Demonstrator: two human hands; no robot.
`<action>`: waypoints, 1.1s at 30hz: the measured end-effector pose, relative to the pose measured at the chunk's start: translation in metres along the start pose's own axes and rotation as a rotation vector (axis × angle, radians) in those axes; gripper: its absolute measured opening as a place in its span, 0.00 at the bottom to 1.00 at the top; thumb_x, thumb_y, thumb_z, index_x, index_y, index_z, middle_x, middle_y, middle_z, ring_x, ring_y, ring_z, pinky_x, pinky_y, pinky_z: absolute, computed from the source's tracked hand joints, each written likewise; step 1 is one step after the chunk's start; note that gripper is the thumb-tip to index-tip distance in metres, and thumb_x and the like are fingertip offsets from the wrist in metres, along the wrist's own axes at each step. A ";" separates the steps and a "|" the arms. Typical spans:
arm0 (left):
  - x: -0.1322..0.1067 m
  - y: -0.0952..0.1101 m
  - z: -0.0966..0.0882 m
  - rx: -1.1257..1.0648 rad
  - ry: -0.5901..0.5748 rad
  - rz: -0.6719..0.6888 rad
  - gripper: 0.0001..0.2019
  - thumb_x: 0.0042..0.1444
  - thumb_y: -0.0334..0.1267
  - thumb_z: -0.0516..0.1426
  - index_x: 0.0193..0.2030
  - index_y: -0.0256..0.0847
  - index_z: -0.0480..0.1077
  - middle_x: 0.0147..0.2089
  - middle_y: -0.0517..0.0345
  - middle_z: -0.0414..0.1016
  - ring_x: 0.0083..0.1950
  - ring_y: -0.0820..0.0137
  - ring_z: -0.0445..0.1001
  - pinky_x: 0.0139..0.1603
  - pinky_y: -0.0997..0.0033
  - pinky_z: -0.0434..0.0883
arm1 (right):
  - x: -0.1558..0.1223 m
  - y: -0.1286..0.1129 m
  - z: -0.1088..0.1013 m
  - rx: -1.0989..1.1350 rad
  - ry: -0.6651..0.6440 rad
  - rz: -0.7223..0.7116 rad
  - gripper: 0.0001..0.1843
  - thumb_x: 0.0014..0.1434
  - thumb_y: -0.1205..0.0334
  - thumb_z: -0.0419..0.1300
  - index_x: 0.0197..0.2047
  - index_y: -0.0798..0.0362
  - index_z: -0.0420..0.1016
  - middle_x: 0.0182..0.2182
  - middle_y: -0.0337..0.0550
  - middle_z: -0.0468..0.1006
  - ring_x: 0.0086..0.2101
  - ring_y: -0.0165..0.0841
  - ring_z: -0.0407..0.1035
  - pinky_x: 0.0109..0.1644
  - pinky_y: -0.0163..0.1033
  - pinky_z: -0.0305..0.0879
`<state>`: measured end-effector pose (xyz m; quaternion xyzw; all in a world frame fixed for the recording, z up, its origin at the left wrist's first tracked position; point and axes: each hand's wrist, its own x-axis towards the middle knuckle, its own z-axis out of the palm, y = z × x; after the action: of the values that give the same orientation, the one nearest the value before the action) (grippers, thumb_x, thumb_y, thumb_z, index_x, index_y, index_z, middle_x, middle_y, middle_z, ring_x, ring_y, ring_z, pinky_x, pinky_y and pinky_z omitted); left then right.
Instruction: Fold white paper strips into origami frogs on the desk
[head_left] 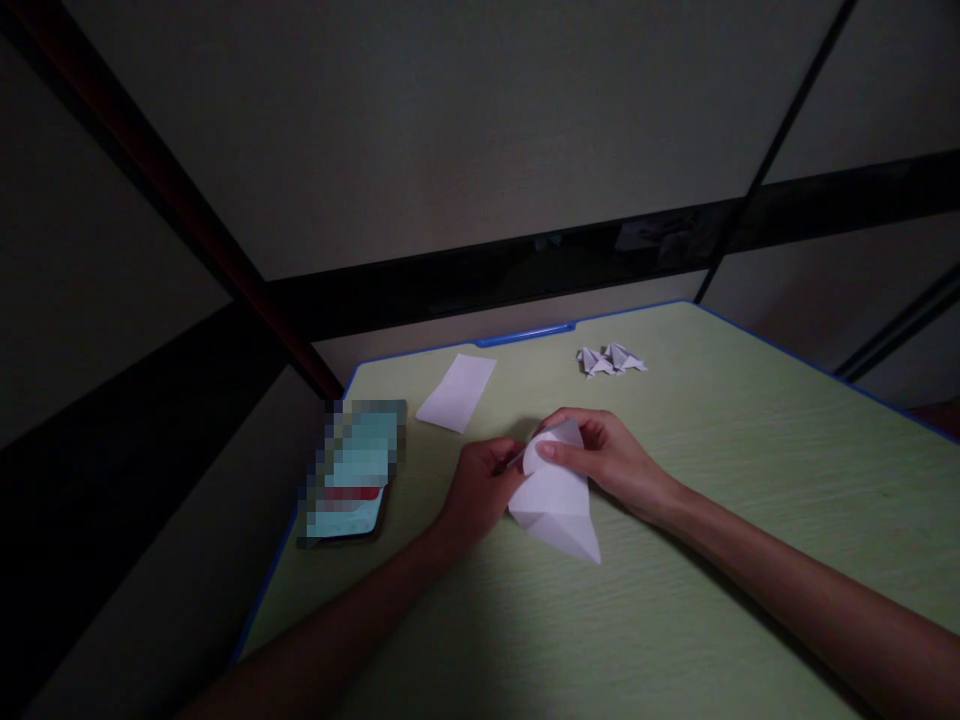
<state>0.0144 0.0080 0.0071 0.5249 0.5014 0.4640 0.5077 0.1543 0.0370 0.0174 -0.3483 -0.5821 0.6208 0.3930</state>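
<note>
Folded white paper [555,500] sits between both hands above the desk [757,420]: the right hand [596,447] pinches it, thumb on its face, fingers curled behind; the left hand [484,490] closes on its left edge, fingertips partly hidden. Leftward lies a phone [356,465], pixelated beyond reading. Farther back on the pale green, blue-edged top are a loose sheet [459,393] and two folded paper figures [622,359], before dark-banded panels [487,130].

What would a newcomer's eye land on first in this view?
Probably the white paper near the middle, bent between the left hand and right hand. Next, the bright, pixelated phone on the left side of the green table. Then two small folded paper figures beyond the hands, toward the far edge.
</note>
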 end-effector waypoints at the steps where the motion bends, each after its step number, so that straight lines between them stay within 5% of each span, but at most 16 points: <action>1: 0.000 0.000 0.000 -0.005 -0.011 0.000 0.11 0.36 0.39 0.59 0.16 0.33 0.64 0.15 0.65 0.59 0.19 0.80 0.56 0.19 0.80 0.51 | 0.000 -0.001 0.000 -0.003 0.006 0.007 0.09 0.41 0.62 0.62 0.24 0.57 0.67 0.18 0.36 0.68 0.19 0.23 0.60 0.20 0.30 0.54; 12: -0.004 0.000 0.000 -0.014 -0.111 0.004 0.09 0.40 0.38 0.56 0.23 0.33 0.67 0.19 0.61 0.65 0.22 0.76 0.62 0.23 0.77 0.58 | 0.000 0.001 0.003 -0.027 0.043 -0.041 0.06 0.42 0.64 0.61 0.25 0.55 0.66 0.18 0.34 0.66 0.18 0.22 0.57 0.19 0.30 0.51; 16: -0.002 -0.003 0.001 0.003 -0.058 -0.005 0.10 0.42 0.40 0.55 0.19 0.33 0.65 0.17 0.62 0.62 0.20 0.78 0.58 0.21 0.78 0.55 | -0.001 0.001 0.000 -0.102 0.028 -0.221 0.12 0.44 0.69 0.57 0.35 0.51 0.69 0.30 0.39 0.69 0.27 0.27 0.63 0.27 0.33 0.58; 21: -0.001 -0.002 -0.001 0.011 -0.046 -0.011 0.10 0.42 0.39 0.55 0.18 0.34 0.64 0.15 0.65 0.57 0.19 0.80 0.54 0.19 0.79 0.49 | -0.001 0.000 -0.004 -0.167 0.009 -0.412 0.16 0.43 0.75 0.52 0.31 0.49 0.74 0.33 0.41 0.67 0.36 0.32 0.63 0.38 0.39 0.58; 33: -0.001 0.001 -0.002 -0.178 0.045 -0.059 0.07 0.37 0.36 0.56 0.23 0.33 0.69 0.17 0.63 0.65 0.19 0.80 0.57 0.20 0.79 0.50 | -0.002 0.000 -0.006 -0.154 0.104 -0.372 0.19 0.40 0.78 0.48 0.24 0.49 0.76 0.31 0.40 0.75 0.34 0.32 0.67 0.37 0.39 0.61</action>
<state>0.0125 0.0072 0.0079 0.4521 0.4848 0.5031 0.5545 0.1606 0.0379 0.0168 -0.2954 -0.6609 0.4726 0.5026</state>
